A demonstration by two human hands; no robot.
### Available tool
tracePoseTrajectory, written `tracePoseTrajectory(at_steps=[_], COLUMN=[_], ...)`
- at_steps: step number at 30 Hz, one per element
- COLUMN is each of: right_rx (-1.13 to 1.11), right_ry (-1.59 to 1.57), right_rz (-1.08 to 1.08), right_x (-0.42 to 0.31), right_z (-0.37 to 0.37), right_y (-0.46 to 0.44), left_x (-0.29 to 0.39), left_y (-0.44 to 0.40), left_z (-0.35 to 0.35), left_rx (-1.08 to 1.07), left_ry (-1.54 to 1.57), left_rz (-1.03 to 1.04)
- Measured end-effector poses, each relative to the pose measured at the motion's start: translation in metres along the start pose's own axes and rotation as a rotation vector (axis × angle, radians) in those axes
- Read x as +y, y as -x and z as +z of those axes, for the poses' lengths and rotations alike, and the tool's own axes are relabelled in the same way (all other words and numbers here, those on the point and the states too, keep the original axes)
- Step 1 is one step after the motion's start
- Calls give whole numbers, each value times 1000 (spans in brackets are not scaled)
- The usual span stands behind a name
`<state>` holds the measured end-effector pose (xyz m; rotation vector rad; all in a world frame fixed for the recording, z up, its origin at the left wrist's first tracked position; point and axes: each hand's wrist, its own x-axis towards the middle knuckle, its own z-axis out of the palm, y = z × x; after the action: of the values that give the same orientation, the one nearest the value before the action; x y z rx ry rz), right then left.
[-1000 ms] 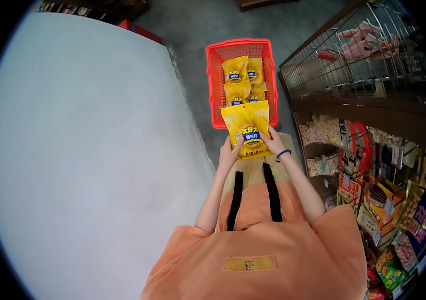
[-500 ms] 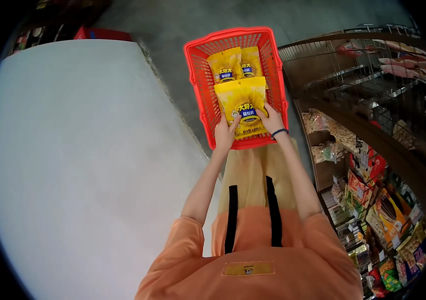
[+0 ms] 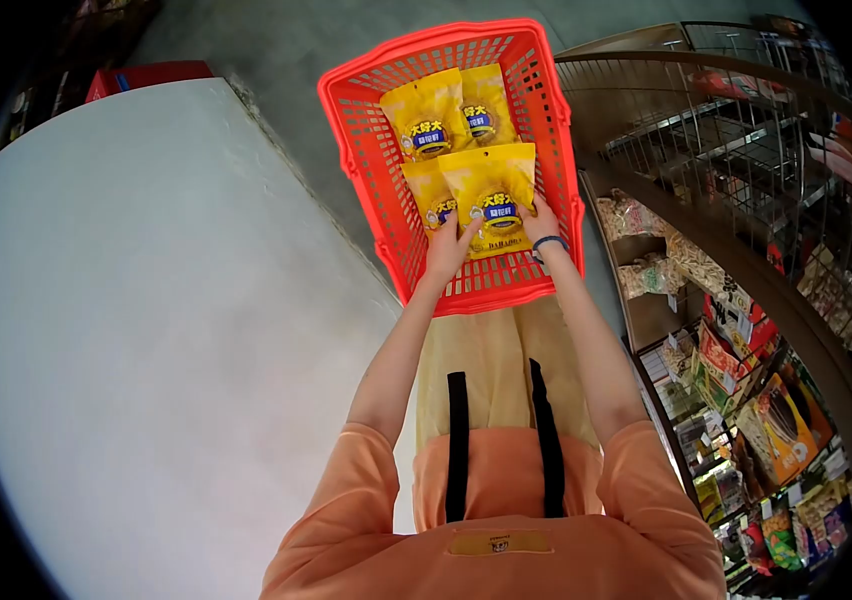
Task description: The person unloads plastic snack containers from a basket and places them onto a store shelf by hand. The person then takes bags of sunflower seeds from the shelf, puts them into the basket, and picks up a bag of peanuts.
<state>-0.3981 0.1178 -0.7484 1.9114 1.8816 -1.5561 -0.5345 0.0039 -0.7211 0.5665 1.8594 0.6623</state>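
Observation:
Inside a red plastic shopping basket are several yellow snack bags with blue labels. The frontmost yellow snack bag lies in the near half, overlapping another yellow bag on its left. Two more bags rest at the far end, a left one and a right one. My left hand grips the lower left edge of the front bag, thumb on its face. On the lower right side, my right hand, with a dark wristband, holds the same bag; some fingers are hidden behind it.
A large white surface stands to the left, with a red box at its far end. Along the right runs a wire rack and shelves of packaged snacks. Grey floor shows beyond the basket.
The front bag has shifted slightly right within the basket, uncovering another yellow bag at its left. The basket appears larger and higher in view. Both hands keep hold of the front bag.

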Motion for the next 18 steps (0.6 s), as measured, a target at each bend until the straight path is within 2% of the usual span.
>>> tracePoseTrajectory(at_steps=[1, 3, 7, 10, 13, 18], right_rx=[-1, 4, -6, -2, 10, 13], right_ry=[1, 129, 243, 254, 248, 287], right_rz=[2, 145, 187, 183, 225, 183], right_x=[-3, -8, -6, -14, -19, -9], right_z=[-2, -6, -3, -5, -3, 3], right_y=[5, 14, 11, 14, 13, -4], left_x=[-4, -14, -21, -11, -10, -18], left_y=[-1, -3, -9, -13, -17, -22], left_z=[3, 11, 18, 15, 18, 20], left_rx=[-20, -35, -73, -140, -144, -86], left_ry=[-18, -30, -87, -164, -148, -157], left_rz=[24, 13, -68, -189, -220, -134])
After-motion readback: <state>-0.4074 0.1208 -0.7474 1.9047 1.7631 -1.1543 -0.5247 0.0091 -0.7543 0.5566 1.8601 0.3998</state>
